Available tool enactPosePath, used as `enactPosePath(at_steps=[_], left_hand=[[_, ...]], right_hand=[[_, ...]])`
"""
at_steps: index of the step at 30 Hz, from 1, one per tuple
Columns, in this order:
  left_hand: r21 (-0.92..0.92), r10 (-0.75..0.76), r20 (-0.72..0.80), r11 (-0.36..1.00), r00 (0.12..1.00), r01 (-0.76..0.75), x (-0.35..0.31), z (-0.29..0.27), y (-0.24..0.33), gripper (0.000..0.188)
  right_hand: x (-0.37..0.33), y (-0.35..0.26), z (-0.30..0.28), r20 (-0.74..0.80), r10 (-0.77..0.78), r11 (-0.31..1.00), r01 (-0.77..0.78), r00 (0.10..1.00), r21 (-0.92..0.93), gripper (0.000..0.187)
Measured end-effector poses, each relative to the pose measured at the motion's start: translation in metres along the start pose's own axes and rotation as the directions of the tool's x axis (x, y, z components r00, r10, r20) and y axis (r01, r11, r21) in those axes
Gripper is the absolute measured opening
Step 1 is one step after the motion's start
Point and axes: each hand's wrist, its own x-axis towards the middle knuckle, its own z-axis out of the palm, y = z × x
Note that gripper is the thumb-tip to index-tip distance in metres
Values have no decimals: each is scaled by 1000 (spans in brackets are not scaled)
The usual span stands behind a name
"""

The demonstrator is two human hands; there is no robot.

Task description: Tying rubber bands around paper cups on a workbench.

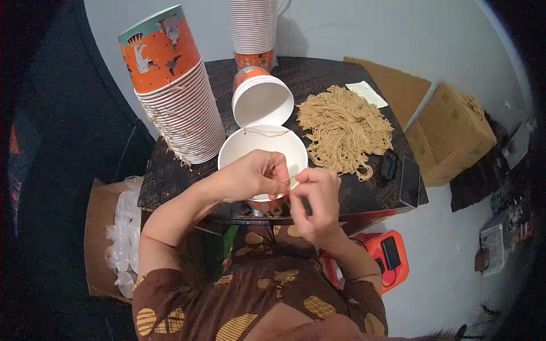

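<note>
A white-lined paper bucket (227, 149) stands at the table's near edge, its mouth tipped toward me. Tan cord (267, 133) hangs along the inside of its far rim. Over the near rim, my left hand (263, 173) is closed, fingertips pinching a thin cord end. Just to its right, my right hand (318, 199) is also closed, with a short stretch of the cord (294, 178) between the two hands. Both hands cover part of the near rim. Behind this bucket, another nested set of orange buckets (263, 99) lies on its side.
A tall leaning stack of corded orange buckets (187, 122) stands left; another stack (253, 28) rises at the back. Right are a heap of tan cords (344, 128), a dark phone (409, 181) and a small black case (389, 165). Cardboard boxes (452, 133) flank the table.
</note>
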Motion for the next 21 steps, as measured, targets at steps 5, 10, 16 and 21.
enactPosePath(at_steps=[5, 10, 16, 21], left_hand=[[43, 16, -26, 999, 1000, -14, -3, 0, -2, 13], [126, 83, -90, 989, 992, -71, -8, 10, -3, 9], [598, 440, -101, 744, 892, -299, -12, 21, -6, 14], [739, 611, 24, 522, 791, -426, -17, 21, -10, 21]], right_hand=[[8, 8, -5, 85, 117, 992, -112, 990, -67, 22], [7, 14, -3, 41, 53, 998, -52, 998, -23, 24], [9, 23, 0, 16, -17, 1000, 16, 1000, 12, 21], [10, 27, -4, 61, -158, 986, 161, 986, -51, 25]])
